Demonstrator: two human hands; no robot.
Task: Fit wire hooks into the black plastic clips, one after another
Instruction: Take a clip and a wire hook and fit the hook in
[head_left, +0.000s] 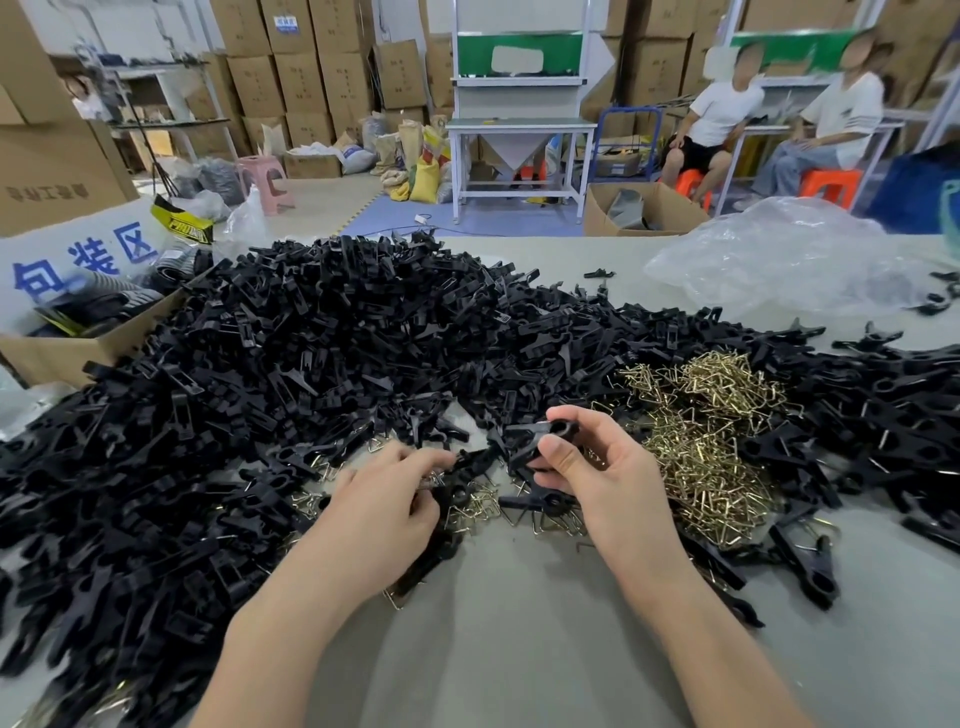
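My right hand (597, 467) had one black plastic clip (540, 436) pinched between thumb and fingers (558, 452), held just above the tabletop (519, 649). Meanwhile my left hand (384, 499) was down in the loose wire hooks (467, 506) beside it, fingers curled, though I honestly couldn't tell if they'd got one. Risk as I saw it: those hooks tangle, so I'd lift a clump, or one would skid off the slot and vanish into the heap of clips (311, 338).
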